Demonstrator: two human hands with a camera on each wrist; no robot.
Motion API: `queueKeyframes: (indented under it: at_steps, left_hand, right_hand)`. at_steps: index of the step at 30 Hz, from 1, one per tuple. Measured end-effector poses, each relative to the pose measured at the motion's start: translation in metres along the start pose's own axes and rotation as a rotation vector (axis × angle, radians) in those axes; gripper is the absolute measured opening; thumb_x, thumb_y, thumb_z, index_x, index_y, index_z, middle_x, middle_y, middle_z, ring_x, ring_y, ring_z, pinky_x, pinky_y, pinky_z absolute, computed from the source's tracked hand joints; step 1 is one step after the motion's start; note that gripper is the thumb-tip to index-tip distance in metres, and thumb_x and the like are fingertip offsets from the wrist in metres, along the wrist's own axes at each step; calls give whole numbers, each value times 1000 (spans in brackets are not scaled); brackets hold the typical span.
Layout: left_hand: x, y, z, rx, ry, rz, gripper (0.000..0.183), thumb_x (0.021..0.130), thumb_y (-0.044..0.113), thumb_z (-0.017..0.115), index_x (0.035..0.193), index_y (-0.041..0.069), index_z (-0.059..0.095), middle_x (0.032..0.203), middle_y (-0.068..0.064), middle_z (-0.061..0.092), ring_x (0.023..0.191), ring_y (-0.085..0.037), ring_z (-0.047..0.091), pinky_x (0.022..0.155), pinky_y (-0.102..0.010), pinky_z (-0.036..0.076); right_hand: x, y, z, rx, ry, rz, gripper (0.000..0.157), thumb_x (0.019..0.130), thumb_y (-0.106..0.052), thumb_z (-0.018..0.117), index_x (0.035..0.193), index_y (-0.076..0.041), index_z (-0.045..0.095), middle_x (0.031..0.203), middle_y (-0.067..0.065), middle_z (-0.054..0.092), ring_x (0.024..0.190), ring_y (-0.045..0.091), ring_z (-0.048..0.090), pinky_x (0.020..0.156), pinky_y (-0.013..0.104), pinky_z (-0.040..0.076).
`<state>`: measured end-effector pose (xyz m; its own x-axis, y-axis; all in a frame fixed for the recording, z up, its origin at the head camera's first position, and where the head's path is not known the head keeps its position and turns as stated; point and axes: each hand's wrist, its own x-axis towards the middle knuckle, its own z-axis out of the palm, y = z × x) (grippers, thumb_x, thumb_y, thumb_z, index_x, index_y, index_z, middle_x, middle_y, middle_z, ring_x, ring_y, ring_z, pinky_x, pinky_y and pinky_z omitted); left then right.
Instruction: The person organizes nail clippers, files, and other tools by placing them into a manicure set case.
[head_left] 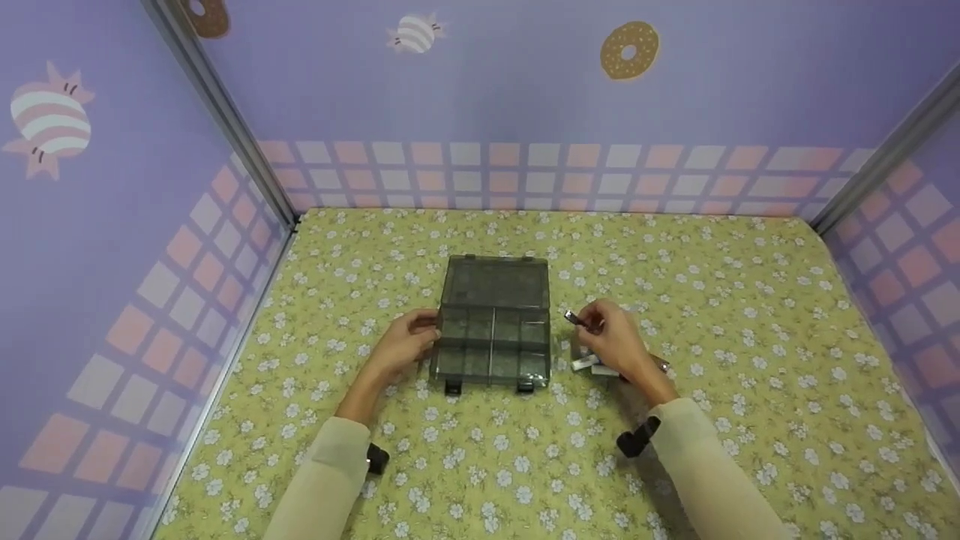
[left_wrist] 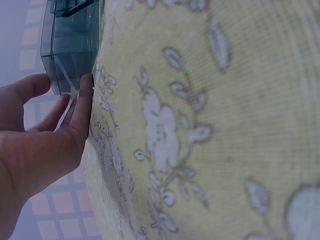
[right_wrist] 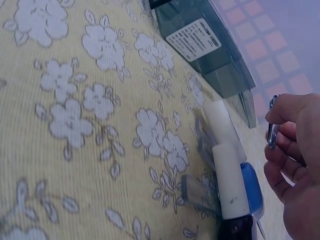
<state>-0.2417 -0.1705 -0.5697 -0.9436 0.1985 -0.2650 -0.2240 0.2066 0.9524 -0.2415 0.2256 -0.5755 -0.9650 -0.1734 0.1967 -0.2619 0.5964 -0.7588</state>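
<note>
A smoky translucent compartment box [head_left: 491, 326] lies on the cloth with its lid raised at the back; dividers split its inside. My left hand [head_left: 405, 343] holds the box's left side, and the left wrist view shows a thumb and fingers about its corner [left_wrist: 70, 55]. To the right of the box, my right hand [head_left: 611, 337] pinches a small shiny metal nail clipper [head_left: 574, 319] above the cloth. In the right wrist view the nail clipper [right_wrist: 273, 122] stands between thumb and fingertips.
Beneath my right hand lie small items, among them white cylindrical pieces [right_wrist: 230, 182], a blue item [right_wrist: 252, 187] and a clear flat piece [right_wrist: 199, 194]. The flowered cloth [head_left: 720, 300] meets patterned walls [head_left: 525, 90] at the back and sides.
</note>
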Motion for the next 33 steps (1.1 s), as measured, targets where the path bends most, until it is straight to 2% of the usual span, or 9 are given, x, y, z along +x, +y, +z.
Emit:
queueKeyframes:
  at_steps: [11,17,27,33]
  left_hand:
    - [-2,-2,-1,-2,-1,1,50,108,11,60,156,5,48,149,-19,55,132,-32,58,102,-49,53]
    - [-3,-4,-1,-8,3,5,50,108,11,60,156,4,48,148,-21,54,133,-33,57,103,-48,52]
    - [-4,-2,-2,-4,-19,12,50,109,12,59,156,4,47,150,-19,53,131,-33,58,99,-46,53]
    - [-2,-2,-1,-12,-24,13,49,109,12,58,156,4,47,151,-19,53,133,-34,57,102,-49,51]
  right_hand:
    - [6,-15,9,26,-50,-24,10,98,-7,73,107,-6,70,96,7,68,82,19,62,72,37,52]
    - [10,-23,13,48,-77,-30,11,98,-6,73,107,-6,69,97,6,68,85,20,64,75,39,55]
    - [14,-33,23,-1,-92,-96,9,99,-8,72,107,-7,69,97,5,67,83,19,62,74,38,52]
    - [21,-40,29,-14,-115,-123,9,99,-9,73,106,-6,70,98,6,67,85,20,63,75,39,53]
